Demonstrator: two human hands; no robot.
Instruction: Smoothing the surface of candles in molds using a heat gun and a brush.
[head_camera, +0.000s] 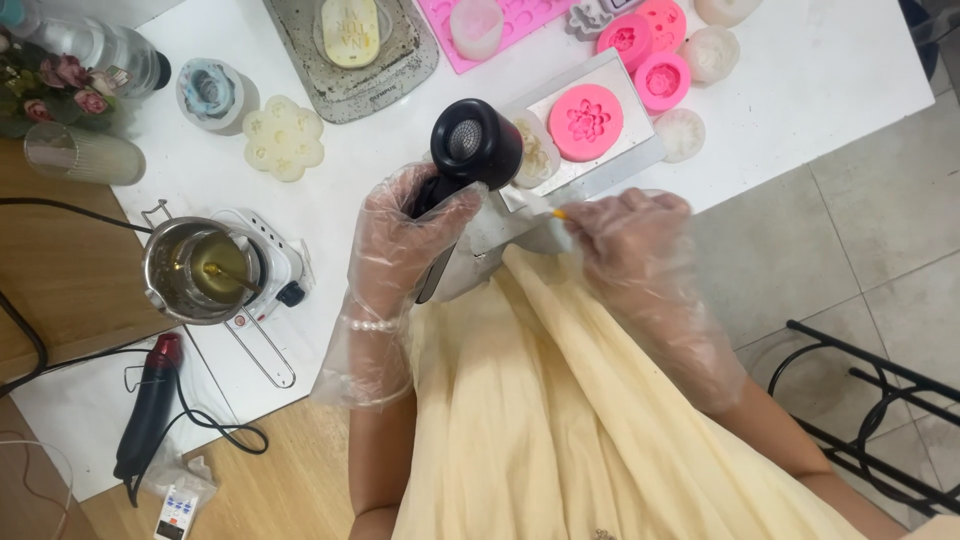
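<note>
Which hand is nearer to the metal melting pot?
Left. The left hand, gripping the black heat gun, is closer to the metal melting pot; the right hand is farther away.

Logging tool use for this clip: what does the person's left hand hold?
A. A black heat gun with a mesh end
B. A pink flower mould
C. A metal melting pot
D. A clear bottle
A: the gloved left hand grips the handle of a black heat gun, above the metal tray with the pink flower mould.

Gloved left hand (405, 235) grips a black heat gun (470, 150) over a pink mould (586, 122).
</note>
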